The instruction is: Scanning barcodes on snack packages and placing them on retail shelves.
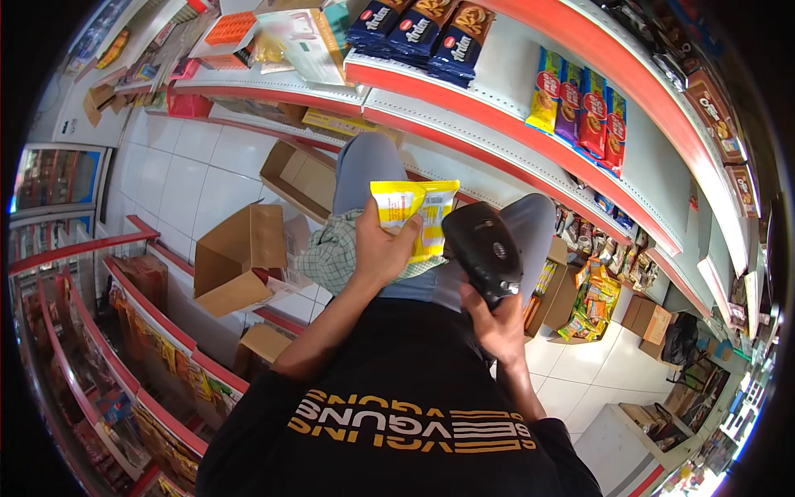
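My left hand [388,245] holds a yellow snack packet [435,217] over my lap, with its printed back and barcode turned up towards me. My right hand [500,320] grips the handle of a black handheld barcode scanner [483,245], whose head sits just to the right of the packet, apart from it or nearly touching; I cannot tell which. A green checked cloth [332,255] lies across my left thigh, partly behind my left hand and wrist.
Shelves with red edges [447,133] curve in front, bearing blue biscuit packs [422,34] and several colourful packets [581,109]. Open cardboard boxes [233,248] stand on the tiled floor at left. At right is a box of snack packets [593,304]. Another shelf rack [155,310] is at left.
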`<move>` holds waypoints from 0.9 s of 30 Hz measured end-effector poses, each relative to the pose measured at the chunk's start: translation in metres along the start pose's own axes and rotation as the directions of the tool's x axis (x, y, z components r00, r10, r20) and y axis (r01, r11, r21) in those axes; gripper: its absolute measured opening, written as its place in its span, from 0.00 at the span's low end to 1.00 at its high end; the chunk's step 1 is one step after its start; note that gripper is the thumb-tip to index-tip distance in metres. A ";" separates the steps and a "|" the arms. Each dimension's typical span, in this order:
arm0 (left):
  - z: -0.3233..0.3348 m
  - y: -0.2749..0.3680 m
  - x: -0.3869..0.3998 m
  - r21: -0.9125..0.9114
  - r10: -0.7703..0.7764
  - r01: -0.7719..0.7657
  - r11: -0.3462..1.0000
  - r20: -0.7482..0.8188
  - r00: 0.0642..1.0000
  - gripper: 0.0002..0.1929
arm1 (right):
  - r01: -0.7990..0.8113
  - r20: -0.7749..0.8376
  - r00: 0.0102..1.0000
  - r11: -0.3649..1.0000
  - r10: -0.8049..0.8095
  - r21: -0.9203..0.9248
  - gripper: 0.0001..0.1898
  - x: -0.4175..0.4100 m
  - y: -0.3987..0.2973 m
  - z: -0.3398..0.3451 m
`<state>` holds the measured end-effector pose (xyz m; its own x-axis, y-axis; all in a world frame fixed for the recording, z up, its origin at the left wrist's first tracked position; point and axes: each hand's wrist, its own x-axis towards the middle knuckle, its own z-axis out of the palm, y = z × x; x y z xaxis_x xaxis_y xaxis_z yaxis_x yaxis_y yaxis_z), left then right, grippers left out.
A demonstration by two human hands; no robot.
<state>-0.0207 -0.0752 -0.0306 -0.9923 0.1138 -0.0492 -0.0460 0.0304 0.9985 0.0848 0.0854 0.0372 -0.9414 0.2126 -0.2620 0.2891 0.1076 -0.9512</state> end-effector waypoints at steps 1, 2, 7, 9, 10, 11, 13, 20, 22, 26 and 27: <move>0.000 0.000 0.003 -0.008 0.005 -0.005 1.000 0.014 1.000 0.14 | 0.042 -0.028 0.999 0.999 -0.041 0.035 0.13 0.002 0.000 -0.010; 0.000 -0.001 0.005 -0.213 -0.138 0.152 0.965 0.077 0.987 0.16 | 0.001 -0.043 0.999 1.000 0.000 0.013 0.17 0.004 0.012 -0.027; -0.006 0.000 0.012 -0.463 -0.340 0.464 0.756 0.329 0.881 0.20 | 0.070 -0.413 0.872 0.902 -0.263 -0.426 0.22 0.065 0.040 -0.140; 0.003 -0.002 0.011 -0.410 -0.337 0.450 0.793 0.319 0.886 0.19 | 0.033 -0.432 0.788 0.732 -0.438 -0.681 0.26 0.100 0.056 -0.197; 0.008 -0.001 0.012 -0.449 -0.404 0.558 0.699 0.396 0.825 0.18 | -0.060 -0.460 0.753 0.648 -0.470 -0.760 0.27 0.115 0.063 -0.226; 0.011 0.000 0.012 -0.473 -0.461 0.652 0.593 0.464 0.756 0.18 | 0.000 -0.397 0.718 0.570 -0.572 -0.821 0.27 0.132 0.068 -0.254; 0.015 -0.004 0.017 -0.532 -0.424 0.737 0.416 0.604 0.675 0.21 | -0.193 -0.414 0.711 0.407 -0.569 -0.893 0.29 0.161 0.076 -0.299; 0.057 -0.005 0.011 -0.294 0.383 0.927 -0.234 0.848 0.366 0.31 | -0.431 -0.492 0.732 0.239 -0.471 -0.870 0.32 0.247 0.094 -0.355; 0.065 0.005 0.017 -0.233 0.406 0.942 -0.242 0.857 0.316 0.30 | -0.461 -0.539 0.716 0.279 -0.444 -0.842 0.34 0.254 0.092 -0.357; 0.082 0.017 0.023 -0.259 0.399 0.940 -0.223 0.856 0.330 0.29 | -0.422 -0.544 0.636 0.343 -0.547 -0.839 0.35 0.239 0.067 -0.341; 0.088 0.017 0.027 -0.347 0.383 0.922 -0.170 0.839 0.386 0.30 | -0.412 -0.553 0.576 0.371 -0.602 -0.833 0.32 0.226 0.054 -0.323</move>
<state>-0.0376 0.0158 -0.0167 -0.3041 0.8889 0.3426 -0.9475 -0.2447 -0.2060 -0.0563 0.4530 -0.0213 -0.6200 0.5945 0.5120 0.6395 0.7610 -0.1091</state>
